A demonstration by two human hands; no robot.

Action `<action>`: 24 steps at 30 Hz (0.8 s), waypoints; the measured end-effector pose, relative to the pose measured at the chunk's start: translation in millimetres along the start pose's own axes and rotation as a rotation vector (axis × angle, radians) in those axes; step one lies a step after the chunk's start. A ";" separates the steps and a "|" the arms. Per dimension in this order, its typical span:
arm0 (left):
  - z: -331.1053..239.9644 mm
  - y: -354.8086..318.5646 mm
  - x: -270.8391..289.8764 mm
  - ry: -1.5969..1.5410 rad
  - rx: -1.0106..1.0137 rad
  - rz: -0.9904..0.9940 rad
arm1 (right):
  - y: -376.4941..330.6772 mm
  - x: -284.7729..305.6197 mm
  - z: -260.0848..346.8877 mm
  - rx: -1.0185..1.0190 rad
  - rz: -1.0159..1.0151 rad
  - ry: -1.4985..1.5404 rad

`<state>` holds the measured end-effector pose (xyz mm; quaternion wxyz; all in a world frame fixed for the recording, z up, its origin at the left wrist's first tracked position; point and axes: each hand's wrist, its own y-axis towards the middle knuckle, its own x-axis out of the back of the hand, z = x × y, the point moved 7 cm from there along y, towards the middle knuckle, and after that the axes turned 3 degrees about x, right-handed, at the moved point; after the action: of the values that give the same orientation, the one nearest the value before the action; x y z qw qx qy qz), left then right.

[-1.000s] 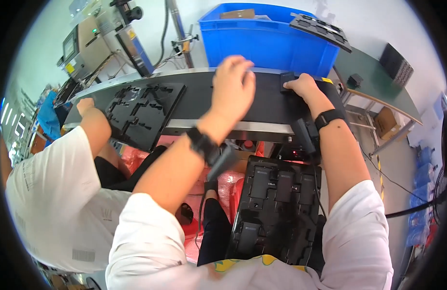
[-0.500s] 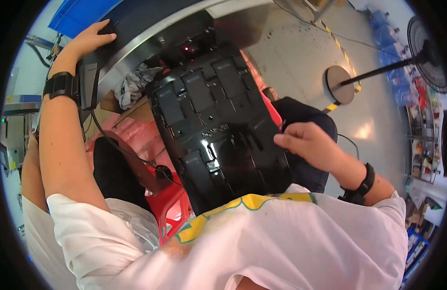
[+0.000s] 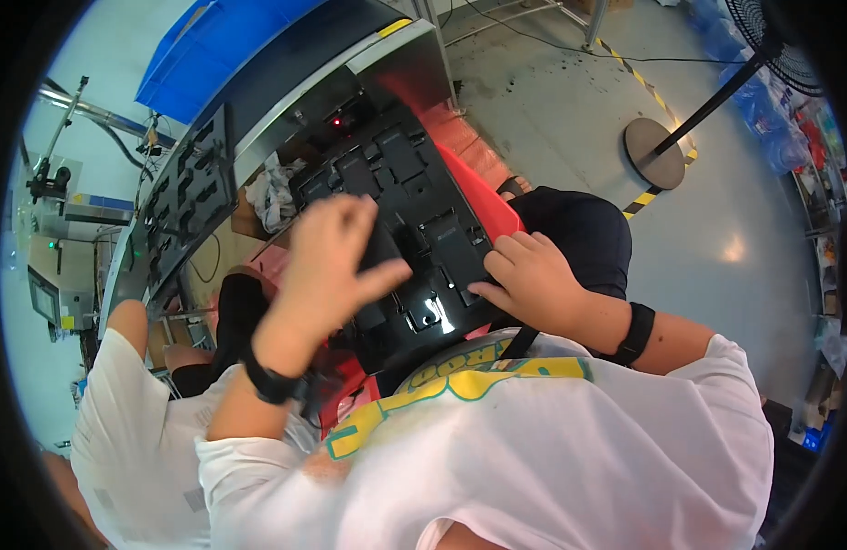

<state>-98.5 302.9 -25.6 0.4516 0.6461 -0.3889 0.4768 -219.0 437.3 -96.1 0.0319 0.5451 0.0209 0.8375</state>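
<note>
While the black moulded tray [image 3: 414,229] lies across the person's lap, tilted up toward the conveyor, both hands have come off the belt, where they were a second ago, and are now on it. The left hand [image 3: 327,266] is curled over the tray's middle, fingers bent round a small dark part; whether it truly pinches that part or only covers it I cannot tell. The right hand [image 3: 533,280] presses on the tray's near right edge, fingers spread flat and holding nothing, steadying it. Judging by that shift, the work has moved from the belt to the tray's pockets, several of which already hold dark rectangular parts. Under the tray a red crate [image 3: 478,188] shows at its right rim, so the tray has little slack on that side. Left of the tray sits a co-worker in a white shirt [image 3: 130,431], close to the left elbow. Beyond the tray's far end runs the conveyor [image 3: 286,101] with another black tray [image 3: 190,197] on it and a blue bin [image 3: 213,50] behind. Right of the tray the grey floor [image 3: 716,229] lies open as far as a fan stand [image 3: 657,151].
</note>
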 end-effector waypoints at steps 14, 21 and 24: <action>-44.3 -59.9 -76.7 0.172 0.110 -0.060 | -10.9 -32.0 8.9 0.451 -0.358 -0.065; -47.2 -61.0 -73.2 0.321 0.034 0.016 | -4.8 -7.7 -0.5 0.357 -0.327 0.173; -46.0 -59.7 -71.5 0.267 0.033 0.000 | -12.0 -2.9 -10.0 0.307 -0.376 0.285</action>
<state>-72.4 369.2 -101.1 0.4887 0.5843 -0.3173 0.5648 -226.5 449.0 -103.6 0.1004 0.4067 0.2525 0.8722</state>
